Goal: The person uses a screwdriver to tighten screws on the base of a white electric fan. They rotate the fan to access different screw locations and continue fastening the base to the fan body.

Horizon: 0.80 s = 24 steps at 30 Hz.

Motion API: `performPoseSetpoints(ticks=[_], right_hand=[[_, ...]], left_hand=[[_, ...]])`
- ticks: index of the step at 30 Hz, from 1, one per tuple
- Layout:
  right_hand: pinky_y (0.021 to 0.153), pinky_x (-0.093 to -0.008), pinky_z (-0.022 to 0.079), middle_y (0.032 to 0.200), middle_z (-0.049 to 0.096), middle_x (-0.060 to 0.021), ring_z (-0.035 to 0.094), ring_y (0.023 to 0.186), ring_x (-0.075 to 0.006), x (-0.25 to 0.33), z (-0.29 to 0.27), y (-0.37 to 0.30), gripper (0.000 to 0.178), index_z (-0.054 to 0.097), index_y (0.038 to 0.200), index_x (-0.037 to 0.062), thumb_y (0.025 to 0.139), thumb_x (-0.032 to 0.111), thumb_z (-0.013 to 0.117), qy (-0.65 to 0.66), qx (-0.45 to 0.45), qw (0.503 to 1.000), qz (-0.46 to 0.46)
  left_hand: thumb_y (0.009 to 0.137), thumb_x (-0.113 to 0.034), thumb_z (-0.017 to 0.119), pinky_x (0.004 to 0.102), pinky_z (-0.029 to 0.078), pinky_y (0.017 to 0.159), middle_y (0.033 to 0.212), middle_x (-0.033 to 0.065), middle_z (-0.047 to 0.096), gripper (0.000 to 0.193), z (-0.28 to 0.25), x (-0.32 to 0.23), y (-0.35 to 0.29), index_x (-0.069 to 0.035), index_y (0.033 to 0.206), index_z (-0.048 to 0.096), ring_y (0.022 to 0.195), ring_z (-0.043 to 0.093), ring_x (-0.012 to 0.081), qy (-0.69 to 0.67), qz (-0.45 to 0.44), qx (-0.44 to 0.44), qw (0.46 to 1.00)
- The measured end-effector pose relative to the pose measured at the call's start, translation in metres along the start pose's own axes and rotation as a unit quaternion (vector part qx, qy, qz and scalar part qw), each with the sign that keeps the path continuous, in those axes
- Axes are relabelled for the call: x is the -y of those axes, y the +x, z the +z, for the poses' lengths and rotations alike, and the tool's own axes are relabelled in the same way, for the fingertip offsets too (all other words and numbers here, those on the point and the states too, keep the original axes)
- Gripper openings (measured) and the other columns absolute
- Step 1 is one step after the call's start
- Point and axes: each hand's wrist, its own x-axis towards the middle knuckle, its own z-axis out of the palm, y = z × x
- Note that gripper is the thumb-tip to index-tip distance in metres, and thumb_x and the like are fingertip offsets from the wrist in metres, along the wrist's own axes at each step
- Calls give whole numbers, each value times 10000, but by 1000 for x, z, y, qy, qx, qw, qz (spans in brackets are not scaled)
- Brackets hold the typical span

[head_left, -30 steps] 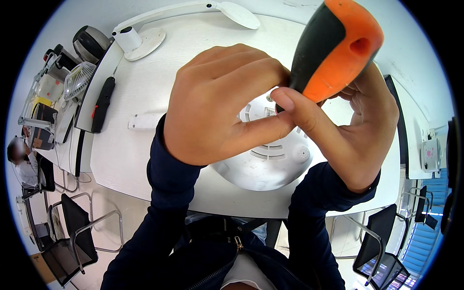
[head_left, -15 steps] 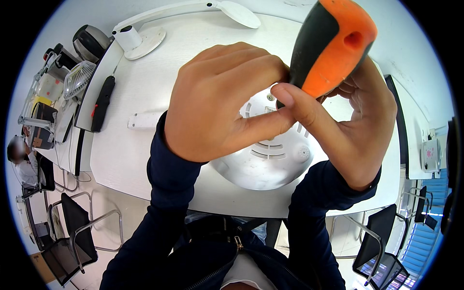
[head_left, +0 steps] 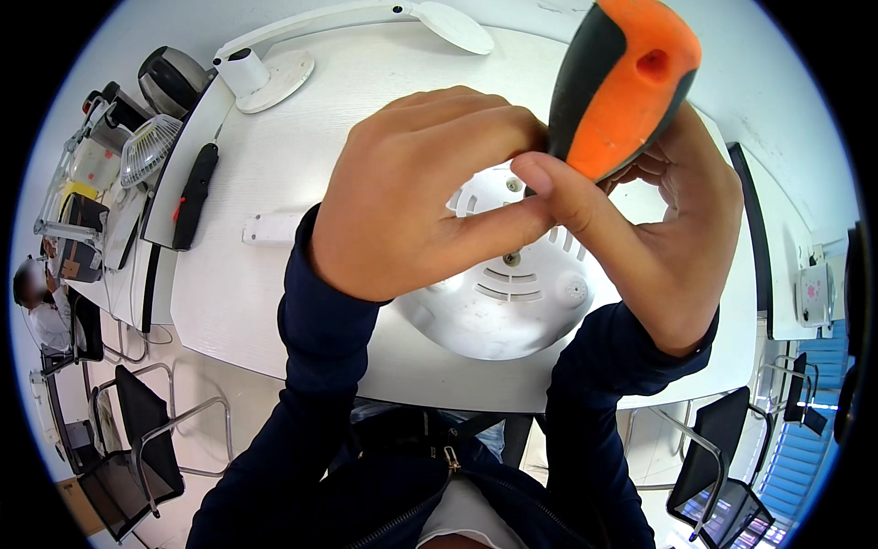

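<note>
A screwdriver (head_left: pixel 631 96) with an orange and black handle stands tilted toward me, the handle's butt end uppermost. My right hand (head_left: pixel 672 252) is closed on the handle, its thumb lying across the lower end. My left hand (head_left: pixel 412 197) curls in from the other side, thumb and fingers closed around the narrow part below the handle. The shaft and tip are hidden behind my hands. Under both hands lies a round, glossy silver-white housing (head_left: pixel 498 334) with vent slots and recessed screw holes, partly covered by my left hand.
On the white table (head_left: pixel 238 320) a pale strip-shaped part (head_left: pixel 267 229) lies by my left wrist. A black handheld tool (head_left: pixel 194 197) rests at the left edge. Behind stands a white desk lamp (head_left: pixel 274 82). Chairs (head_left: pixel 146 448) flank the table; a person (head_left: pixel 50 316) sits far left.
The screwdriver's handle has tipped slightly left. Both hands have shifted a little left with it, and a screw hole on the housing below my left thumb shows more fully.
</note>
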Motion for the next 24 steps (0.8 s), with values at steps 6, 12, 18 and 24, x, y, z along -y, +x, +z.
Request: performPoseSetpoints(ticks=[6,12,18,24], right_hand=[[668,-239,466,746,644,-61,613,670,-120,7,-3,2,377,601,918,-5,666,183,810,-38,9,999,23],[698,-255,474,760,649,-64,622,689,-130,-3,4,-5,353,599,918,-8,673,148,800,48,-49,998,-13],[745,-269,479,785,657,-74,630,735,-138,-7,5,-6,313,600,919,-7,686,96,781,106,-67,992,-21],[739,-287,488,861,648,-106,626,771,-144,2,-6,-8,319,584,930,-9,704,115,772,98,-103,990,-22]], left_hand=[[620,-53,739,280,496,695,897,122,661,330,-1,-3,1,12,930,646,768,648,219,14,1,-11,1000],[615,-47,741,279,495,688,891,125,660,325,-1,-4,1,19,919,647,761,646,220,15,17,-24,999],[626,-39,736,278,494,688,875,121,661,308,2,-8,3,25,913,646,756,645,221,1,11,-65,998],[677,33,693,269,493,699,863,120,663,218,-4,-6,4,24,889,643,778,644,217,21,40,-76,996]])
